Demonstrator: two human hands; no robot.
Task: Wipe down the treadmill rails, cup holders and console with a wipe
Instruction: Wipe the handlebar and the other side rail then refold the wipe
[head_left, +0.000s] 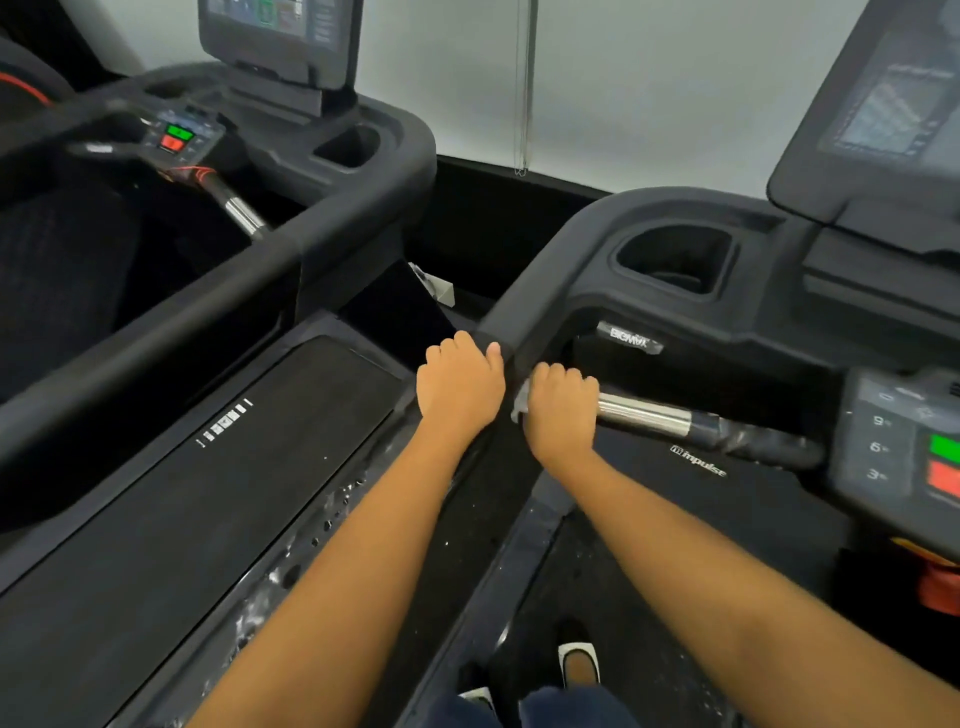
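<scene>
The right grip (561, 410), a bare hand, is curling round the near end of the silver handlebar (644, 414) and pinching a white wipe (521, 402) against it. Only a crumpled edge of the wipe is showing left of the knuckles, the rest lying hidden under the palm. The left grip (460, 384) is closing over the dark side rail (524, 306) just beside the right one, its fingertips tucking out of sight on the far side. Beyond the hands the cup holder (675, 260) is sitting deep and dark, its bottom hard to make out. The console screen (883, 119) is running off the top and right edges, its display too blurred to read. The button panel (904, 447) is also smeared and cut off at the right. A neighbouring treadmill (208, 493) is standing on the left, and one shoe (579, 662) is peeking in at the bottom edge
</scene>
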